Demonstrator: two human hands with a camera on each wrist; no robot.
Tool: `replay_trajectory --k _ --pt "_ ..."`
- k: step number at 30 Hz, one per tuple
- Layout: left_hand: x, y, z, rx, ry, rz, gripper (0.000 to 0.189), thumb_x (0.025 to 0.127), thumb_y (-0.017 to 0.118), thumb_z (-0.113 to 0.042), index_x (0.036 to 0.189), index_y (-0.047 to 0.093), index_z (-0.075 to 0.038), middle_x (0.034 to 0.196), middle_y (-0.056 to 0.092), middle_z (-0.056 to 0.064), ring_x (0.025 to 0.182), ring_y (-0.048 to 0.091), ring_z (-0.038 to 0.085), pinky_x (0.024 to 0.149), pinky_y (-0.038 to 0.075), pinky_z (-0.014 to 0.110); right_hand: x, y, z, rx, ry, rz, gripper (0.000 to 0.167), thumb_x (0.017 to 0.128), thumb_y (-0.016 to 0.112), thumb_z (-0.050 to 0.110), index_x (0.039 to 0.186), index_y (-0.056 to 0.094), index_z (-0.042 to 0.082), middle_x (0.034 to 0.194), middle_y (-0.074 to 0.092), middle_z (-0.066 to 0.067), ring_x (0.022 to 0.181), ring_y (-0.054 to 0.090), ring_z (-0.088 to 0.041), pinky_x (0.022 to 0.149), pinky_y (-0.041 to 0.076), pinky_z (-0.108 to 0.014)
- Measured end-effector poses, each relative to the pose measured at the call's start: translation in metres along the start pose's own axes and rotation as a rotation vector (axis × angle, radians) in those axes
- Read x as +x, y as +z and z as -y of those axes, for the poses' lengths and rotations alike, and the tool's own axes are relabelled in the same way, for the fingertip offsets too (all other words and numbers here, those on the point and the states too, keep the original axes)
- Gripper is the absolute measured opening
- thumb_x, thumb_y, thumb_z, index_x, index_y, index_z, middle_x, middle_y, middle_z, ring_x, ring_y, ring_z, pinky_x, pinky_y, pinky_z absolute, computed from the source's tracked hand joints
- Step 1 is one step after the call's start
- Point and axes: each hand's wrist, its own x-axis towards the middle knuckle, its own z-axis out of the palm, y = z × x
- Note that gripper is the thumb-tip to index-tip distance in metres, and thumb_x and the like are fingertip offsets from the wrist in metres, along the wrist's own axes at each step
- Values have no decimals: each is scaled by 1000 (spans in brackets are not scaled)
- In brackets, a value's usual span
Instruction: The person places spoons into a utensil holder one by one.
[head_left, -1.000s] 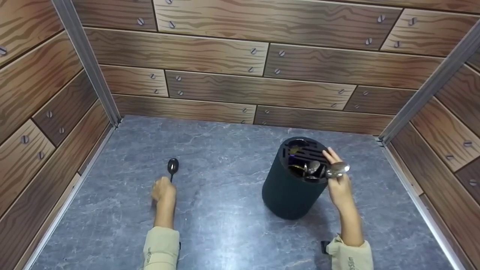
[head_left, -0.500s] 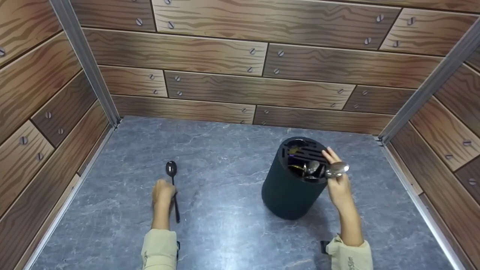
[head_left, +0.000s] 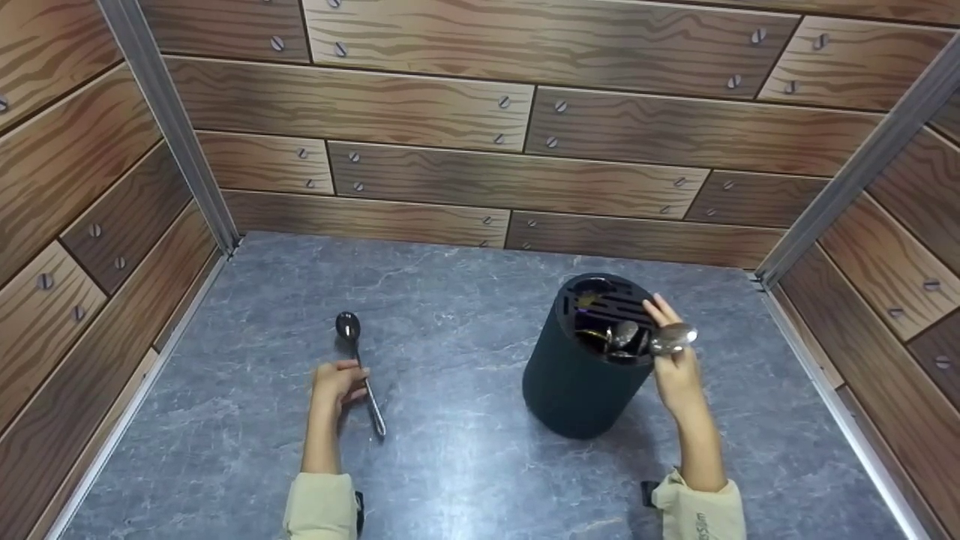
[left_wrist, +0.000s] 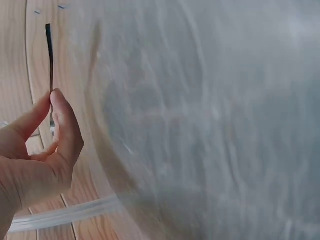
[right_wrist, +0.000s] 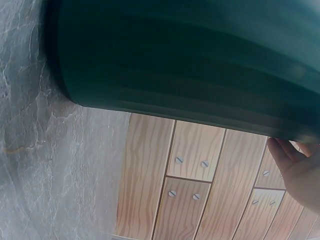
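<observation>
In the head view, my left hand (head_left: 337, 382) pinches a dark metal spoon (head_left: 373, 409) by its handle, the bowl pointing away toward the back wall. The left wrist view shows the handle (left_wrist: 50, 55) between thumb and fingertips. A dark green cylindrical utensil holder (head_left: 581, 390) with a slotted top stands to the right, tilted in view. My right hand (head_left: 679, 386) touches its upper right side with straight fingers. A shiny spoon (head_left: 675, 339) leans out of the holder over that hand and hides part of it. Another spoon (head_left: 624, 334) shows inside the opening.
The grey marbled tabletop (head_left: 450, 337) meets a wood-patterned back wall (head_left: 450, 165). Similar walls rise at left and right, with metal corner posts (head_left: 172, 127). Something gold-edged (head_left: 592, 335) sits in the holder's opening.
The left hand has turned from a fist-like shape, back of the hand up, to a fingertip pinch. The spoon's handle end has swung to the right. The right hand and holder stay put.
</observation>
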Motion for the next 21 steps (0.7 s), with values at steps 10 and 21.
replay_trajectory --k 10,21 --pt "-25 19 -15 -132 146 33 34 85 59 5 114 46 17 85 61 12 71 60 16 62 54 28 0 -2 4 2 14 15 37 93 44 -1 129 50 1 141 37 -12 131 26 -28 106 19 -42" --pt "-48 37 -23 -198 277 12 22 84 59 8 102 50 15 78 56 7 63 58 14 55 53 26 -2 -3 43 -16 19 15 36 90 42 -6 126 48 -9 137 36 -25 129 26 -39 105 18 -50"
